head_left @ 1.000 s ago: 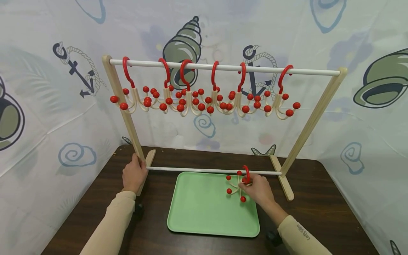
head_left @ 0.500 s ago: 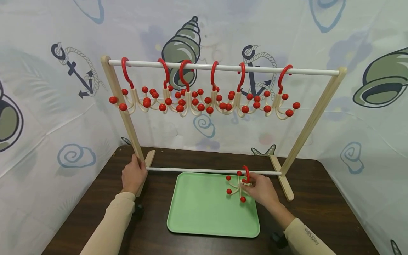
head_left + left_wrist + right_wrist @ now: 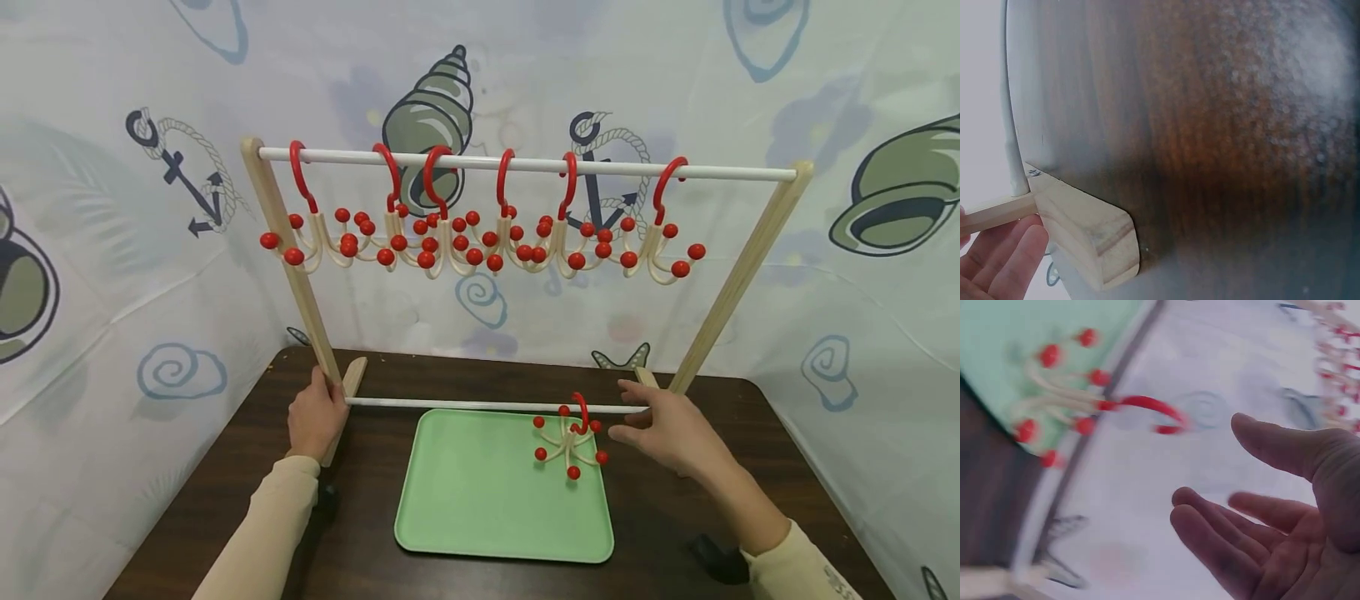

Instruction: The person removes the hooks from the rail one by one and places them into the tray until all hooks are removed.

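A wooden rack point(image 3: 302, 292) with white bars stands on the table. My left hand point(image 3: 315, 417) grips the foot of its left post point(image 3: 999, 214), just above the wooden base piece point(image 3: 1088, 231). On the green tray point(image 3: 480, 508) stands a hanger point(image 3: 570, 442) with a red hook and several curved cream arms tipped with red balls. Right of it, my right hand point(image 3: 675, 429) is spread with nothing in its fingers, apart from the hanger. In the right wrist view the same hanger point(image 3: 1066, 400) appears blurred, beyond my open thumb and fingers.
Several matching hangers point(image 3: 442, 242) hang in a row from the upper white bar point(image 3: 738, 172). The lower bar point(image 3: 450, 404) runs just behind the tray. Around the dark wooden table point(image 3: 525, 379) is a patterned cloth backdrop point(image 3: 795, 300).
My right hand has let go of the hanger and moved right, its fingers opening. The hanger stays upright on the tray. My left hand keeps its hold on the post.
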`<state>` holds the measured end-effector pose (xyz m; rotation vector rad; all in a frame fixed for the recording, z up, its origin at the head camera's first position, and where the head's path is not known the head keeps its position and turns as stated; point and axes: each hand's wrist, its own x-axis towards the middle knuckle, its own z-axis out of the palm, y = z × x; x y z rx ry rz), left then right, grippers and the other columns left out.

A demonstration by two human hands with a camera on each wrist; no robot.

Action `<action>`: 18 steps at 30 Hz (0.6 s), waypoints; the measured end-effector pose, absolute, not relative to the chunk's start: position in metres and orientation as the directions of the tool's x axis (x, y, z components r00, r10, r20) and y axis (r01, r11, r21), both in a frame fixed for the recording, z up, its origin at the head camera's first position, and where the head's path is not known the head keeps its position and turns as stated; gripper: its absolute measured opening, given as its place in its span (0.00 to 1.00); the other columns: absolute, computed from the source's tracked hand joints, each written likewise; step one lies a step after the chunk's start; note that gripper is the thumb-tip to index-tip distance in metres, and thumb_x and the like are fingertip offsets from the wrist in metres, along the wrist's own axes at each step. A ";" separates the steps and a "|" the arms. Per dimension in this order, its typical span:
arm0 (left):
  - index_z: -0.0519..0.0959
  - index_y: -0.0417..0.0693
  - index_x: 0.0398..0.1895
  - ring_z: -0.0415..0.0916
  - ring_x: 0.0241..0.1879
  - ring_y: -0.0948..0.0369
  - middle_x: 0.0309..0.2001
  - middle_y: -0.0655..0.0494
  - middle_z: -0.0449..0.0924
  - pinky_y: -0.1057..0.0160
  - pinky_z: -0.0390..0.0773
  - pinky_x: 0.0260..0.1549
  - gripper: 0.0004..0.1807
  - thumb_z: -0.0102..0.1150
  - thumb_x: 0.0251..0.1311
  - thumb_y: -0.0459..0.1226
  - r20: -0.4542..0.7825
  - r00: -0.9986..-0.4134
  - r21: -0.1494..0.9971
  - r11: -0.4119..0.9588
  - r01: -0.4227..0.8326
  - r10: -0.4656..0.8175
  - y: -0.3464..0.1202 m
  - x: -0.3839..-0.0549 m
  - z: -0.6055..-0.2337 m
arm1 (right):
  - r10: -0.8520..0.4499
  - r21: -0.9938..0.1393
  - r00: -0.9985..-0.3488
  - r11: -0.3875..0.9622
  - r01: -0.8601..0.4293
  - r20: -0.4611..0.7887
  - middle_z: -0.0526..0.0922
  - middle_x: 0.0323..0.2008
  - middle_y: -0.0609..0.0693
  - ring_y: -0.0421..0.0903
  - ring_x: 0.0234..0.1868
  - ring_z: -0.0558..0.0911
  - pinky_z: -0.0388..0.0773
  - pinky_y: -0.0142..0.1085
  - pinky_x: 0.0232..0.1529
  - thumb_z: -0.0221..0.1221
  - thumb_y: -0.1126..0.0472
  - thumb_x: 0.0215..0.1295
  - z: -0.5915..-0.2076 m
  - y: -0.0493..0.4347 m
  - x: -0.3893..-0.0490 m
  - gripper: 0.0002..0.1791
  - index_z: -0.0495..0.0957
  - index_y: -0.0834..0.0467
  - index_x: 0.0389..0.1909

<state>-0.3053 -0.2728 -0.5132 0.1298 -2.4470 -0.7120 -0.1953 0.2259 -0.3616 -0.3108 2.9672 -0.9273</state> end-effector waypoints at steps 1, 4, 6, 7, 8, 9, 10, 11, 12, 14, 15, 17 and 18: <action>0.68 0.36 0.46 0.76 0.21 0.38 0.24 0.36 0.78 0.38 0.70 0.22 0.11 0.51 0.66 0.35 0.506 -0.827 0.519 0.852 0.065 -0.245 -0.273 -0.305 -0.514 | -0.197 -0.554 -0.978 0.809 -0.199 0.064 0.78 0.58 0.61 0.55 0.48 0.84 0.80 0.48 0.40 0.69 0.53 0.59 -0.351 0.227 -0.192 0.37 0.69 0.63 0.66; 0.68 0.36 0.46 0.76 0.21 0.38 0.24 0.36 0.78 0.37 0.70 0.22 0.11 0.51 0.66 0.35 0.504 -0.828 0.520 0.852 0.066 -0.244 -0.274 -0.303 -0.515 | -0.176 -0.527 -0.972 0.818 -0.232 0.155 0.84 0.49 0.58 0.52 0.43 0.86 0.80 0.46 0.38 0.68 0.49 0.60 -0.318 0.228 -0.185 0.28 0.79 0.61 0.57; 0.68 0.36 0.46 0.76 0.22 0.37 0.25 0.35 0.78 0.37 0.70 0.22 0.11 0.52 0.65 0.35 0.504 -0.828 0.519 0.852 0.063 -0.246 -0.275 -0.301 -0.516 | -0.139 -0.516 -0.956 0.817 -0.259 0.260 0.86 0.44 0.56 0.52 0.40 0.86 0.80 0.42 0.34 0.67 0.50 0.61 -0.298 0.227 -0.182 0.23 0.82 0.60 0.51; 0.68 0.36 0.45 0.76 0.22 0.37 0.24 0.35 0.78 0.37 0.70 0.22 0.11 0.52 0.65 0.35 0.506 -0.826 0.519 0.852 0.063 -0.247 -0.275 -0.300 -0.516 | -0.114 -0.503 -0.939 0.820 -0.274 0.326 0.87 0.41 0.55 0.51 0.38 0.86 0.80 0.38 0.32 0.67 0.50 0.61 -0.289 0.227 -0.182 0.21 0.83 0.59 0.49; 0.68 0.36 0.45 0.76 0.22 0.36 0.24 0.35 0.77 0.37 0.70 0.22 0.11 0.52 0.65 0.35 0.508 -0.825 0.519 0.853 0.063 -0.247 -0.275 -0.299 -0.516 | -0.085 -0.487 -0.913 0.825 -0.289 0.398 0.87 0.39 0.55 0.51 0.36 0.86 0.78 0.32 0.30 0.67 0.51 0.62 -0.281 0.227 -0.183 0.19 0.84 0.59 0.48; 0.68 0.36 0.45 0.76 0.22 0.36 0.24 0.35 0.77 0.37 0.70 0.22 0.11 0.52 0.65 0.34 0.508 -0.825 0.518 0.853 0.062 -0.249 -0.275 -0.298 -0.516 | -0.058 -0.470 -0.879 0.827 -0.308 0.474 0.87 0.38 0.55 0.52 0.35 0.86 0.76 0.27 0.29 0.66 0.52 0.62 -0.273 0.227 -0.185 0.17 0.84 0.59 0.47; 0.68 0.36 0.45 0.76 0.21 0.36 0.24 0.35 0.77 0.37 0.70 0.22 0.11 0.52 0.65 0.34 0.509 -0.824 0.517 0.854 0.061 -0.250 -0.275 -0.298 -0.515 | -0.030 -0.449 -0.836 0.832 -0.325 0.548 0.87 0.38 0.56 0.53 0.35 0.86 0.73 0.23 0.29 0.66 0.53 0.63 -0.265 0.228 -0.188 0.16 0.84 0.60 0.46; 0.68 0.37 0.45 0.76 0.21 0.36 0.24 0.35 0.77 0.37 0.70 0.21 0.11 0.52 0.65 0.34 0.509 -0.823 0.517 0.854 0.059 -0.252 -0.275 -0.298 -0.515 | -0.008 -0.430 -0.790 0.835 -0.342 0.613 0.87 0.38 0.57 0.54 0.35 0.86 0.70 0.19 0.30 0.65 0.54 0.63 -0.259 0.229 -0.192 0.16 0.84 0.60 0.47; 0.68 0.37 0.45 0.76 0.21 0.37 0.24 0.35 0.78 0.37 0.70 0.21 0.11 0.52 0.65 0.34 0.509 -0.823 0.518 0.853 0.059 -0.252 -0.275 -0.298 -0.514 | 0.012 -0.410 -0.752 0.844 -0.346 0.659 0.87 0.39 0.57 0.54 0.36 0.86 0.68 0.17 0.31 0.64 0.54 0.64 -0.252 0.230 -0.196 0.17 0.84 0.61 0.48; 0.68 0.37 0.45 0.76 0.21 0.37 0.24 0.35 0.78 0.37 0.71 0.21 0.11 0.52 0.65 0.34 0.510 -0.825 0.515 0.854 0.065 -0.245 -0.274 -0.298 -0.513 | 0.037 -0.382 -0.697 0.857 -0.346 0.716 0.86 0.42 0.59 0.56 0.39 0.85 0.68 0.19 0.37 0.64 0.54 0.64 -0.241 0.232 -0.206 0.19 0.83 0.61 0.51; 0.68 0.36 0.45 0.76 0.21 0.37 0.24 0.36 0.77 0.37 0.71 0.21 0.11 0.52 0.65 0.34 0.511 -0.825 0.515 0.854 0.070 -0.241 -0.274 -0.299 -0.511 | 0.045 -0.377 -0.690 0.862 -0.339 0.723 0.85 0.44 0.59 0.56 0.42 0.85 0.71 0.24 0.39 0.63 0.53 0.64 -0.235 0.233 -0.212 0.20 0.82 0.61 0.53; 0.68 0.36 0.44 0.76 0.21 0.37 0.24 0.36 0.77 0.37 0.71 0.21 0.10 0.52 0.65 0.34 0.518 -0.824 0.512 0.855 0.081 -0.232 -0.273 -0.300 -0.509 | 0.055 -0.382 -0.710 0.871 -0.310 0.702 0.84 0.48 0.59 0.57 0.45 0.83 0.76 0.36 0.42 0.62 0.51 0.65 -0.226 0.235 -0.224 0.24 0.79 0.59 0.58; 0.68 0.35 0.44 0.76 0.21 0.37 0.23 0.36 0.77 0.37 0.71 0.21 0.10 0.52 0.65 0.34 0.522 -0.822 0.509 0.856 0.086 -0.228 -0.273 -0.301 -0.509 | 0.056 -0.385 -0.730 0.875 -0.292 0.681 0.83 0.49 0.60 0.58 0.47 0.83 0.77 0.43 0.42 0.61 0.50 0.66 -0.222 0.236 -0.229 0.26 0.77 0.59 0.60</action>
